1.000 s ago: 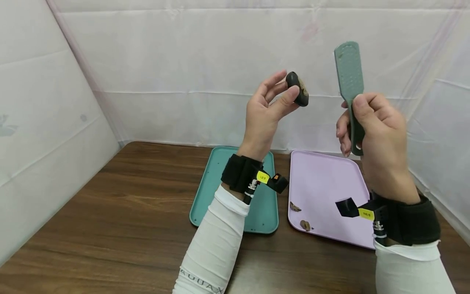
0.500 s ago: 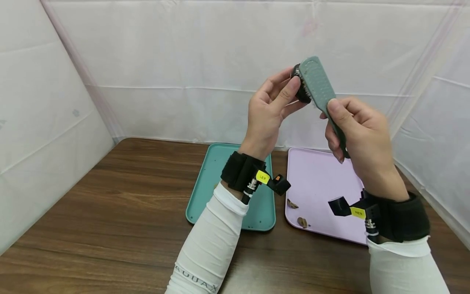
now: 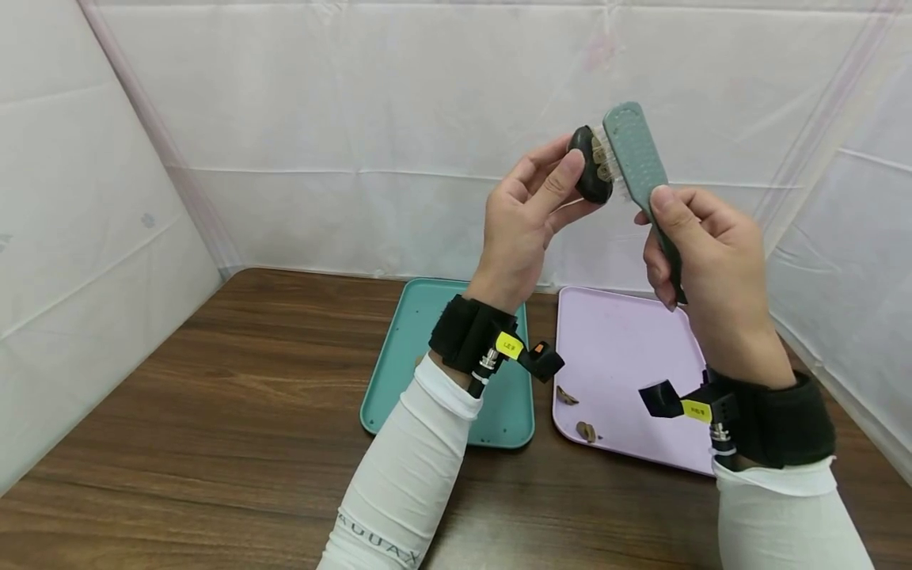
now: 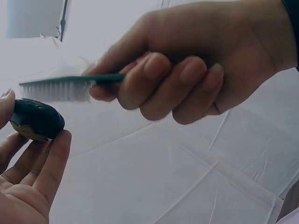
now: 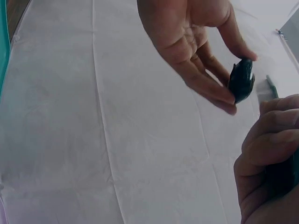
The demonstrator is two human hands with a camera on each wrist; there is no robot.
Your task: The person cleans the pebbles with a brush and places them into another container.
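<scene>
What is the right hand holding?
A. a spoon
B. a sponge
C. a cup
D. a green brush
D: the right hand grips the handle of a green brush, with its white bristles turned toward the dark stone that the left hand pinches in its fingertips.

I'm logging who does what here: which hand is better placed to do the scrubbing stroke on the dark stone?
Probably the right hand: it grips the green brush by the handle, bristles at the dark stone. The left hand only pinches the stone at its fingertips, steadying it.
</scene>
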